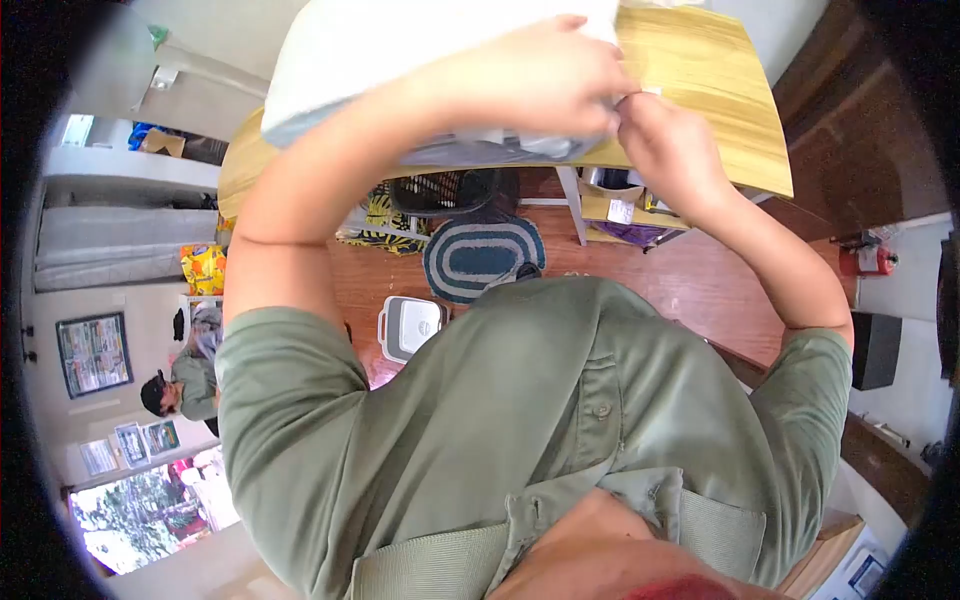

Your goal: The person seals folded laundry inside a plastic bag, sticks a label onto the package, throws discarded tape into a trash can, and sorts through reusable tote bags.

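Head view: a large white bundle (400, 50) lies on a table between 11 and 12 o'clock, with both hands meeting near its right end.
The bundle is in place and the handwork there looks unfinished; how much is done or left does not show. The left hand (560, 75), between 12 and 1, has its fingers curled; the right hand (670, 150), near 2, has its fingers drawn narrow. I cannot tell whether either grips anything. The wood-grain tabletop (715, 60) reaches out to 1 o'clock. Below its edge, at 12, an oval rug (484, 260) lies on a reddish floor (720, 290). A fire extinguisher (876, 261) is near 3; another person (195, 390) is between 8 and 9.
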A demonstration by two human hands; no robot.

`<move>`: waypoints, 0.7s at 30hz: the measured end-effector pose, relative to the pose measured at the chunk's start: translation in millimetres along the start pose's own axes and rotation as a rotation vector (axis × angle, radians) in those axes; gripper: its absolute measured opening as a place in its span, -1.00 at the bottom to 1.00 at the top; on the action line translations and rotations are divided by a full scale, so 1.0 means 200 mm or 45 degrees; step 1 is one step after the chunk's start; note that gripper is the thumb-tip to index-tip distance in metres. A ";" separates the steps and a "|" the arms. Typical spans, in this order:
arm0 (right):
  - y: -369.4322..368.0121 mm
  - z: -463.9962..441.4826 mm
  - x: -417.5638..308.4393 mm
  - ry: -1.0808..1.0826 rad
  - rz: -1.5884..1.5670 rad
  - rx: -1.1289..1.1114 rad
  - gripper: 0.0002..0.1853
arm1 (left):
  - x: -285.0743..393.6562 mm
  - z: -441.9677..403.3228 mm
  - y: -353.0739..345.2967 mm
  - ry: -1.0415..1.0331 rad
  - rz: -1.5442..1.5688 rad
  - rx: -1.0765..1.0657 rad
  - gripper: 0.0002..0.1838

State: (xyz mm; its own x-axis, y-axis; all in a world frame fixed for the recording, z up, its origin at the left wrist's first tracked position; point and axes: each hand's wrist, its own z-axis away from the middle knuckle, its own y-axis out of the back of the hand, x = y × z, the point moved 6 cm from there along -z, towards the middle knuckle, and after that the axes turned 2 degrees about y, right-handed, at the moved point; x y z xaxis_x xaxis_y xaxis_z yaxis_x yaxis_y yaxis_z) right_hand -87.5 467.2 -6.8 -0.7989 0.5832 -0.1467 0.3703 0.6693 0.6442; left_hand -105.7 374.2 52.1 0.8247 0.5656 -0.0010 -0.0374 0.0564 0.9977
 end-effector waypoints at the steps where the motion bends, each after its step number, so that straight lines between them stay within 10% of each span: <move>1: 0.02 -0.02 -0.01 0.019 -0.019 -0.001 -0.96 | 0.01 0.09 -0.04 -0.133 -0.287 0.384 -0.61; 3: -0.15 0.11 0.05 -1.547 -1.837 -0.560 -0.89 | 0.05 0.17 -0.04 -0.119 -0.280 0.446 -0.65; 10: -0.21 0.23 -0.27 -1.734 -3.748 0.072 -0.74 | 0.16 0.27 -0.10 0.111 -0.397 0.663 -0.87; 14: -0.18 0.26 -0.27 -1.640 -3.524 0.110 -0.78 | 0.18 0.26 -0.10 0.117 -0.426 0.671 -0.87; 17: -0.11 0.28 -0.23 -0.919 -2.475 0.023 -0.66 | 0.17 0.25 -0.13 0.159 -0.377 0.666 -0.87; 18: -0.06 0.31 -0.20 -0.630 -1.470 0.044 -0.66 | 0.16 0.25 -0.13 0.180 -0.354 0.688 -0.86; 19: -0.08 0.30 -0.15 -0.654 -1.461 0.054 -0.66 | 0.16 0.26 -0.13 0.198 -0.323 0.706 -0.86; 21: -0.02 0.20 -0.17 0.245 -0.362 0.219 -0.67 | 0.15 0.26 -0.12 0.215 -0.279 0.683 -0.87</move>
State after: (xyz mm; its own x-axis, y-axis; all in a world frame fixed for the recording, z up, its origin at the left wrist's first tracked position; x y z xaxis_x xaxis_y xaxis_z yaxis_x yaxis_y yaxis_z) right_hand -43.5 463.8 -33.6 -0.9495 0.2771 -0.1472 0.1821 0.8687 0.4606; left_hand -50.3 346.6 31.7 0.6782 0.7131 -0.1775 0.4495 -0.2114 0.8679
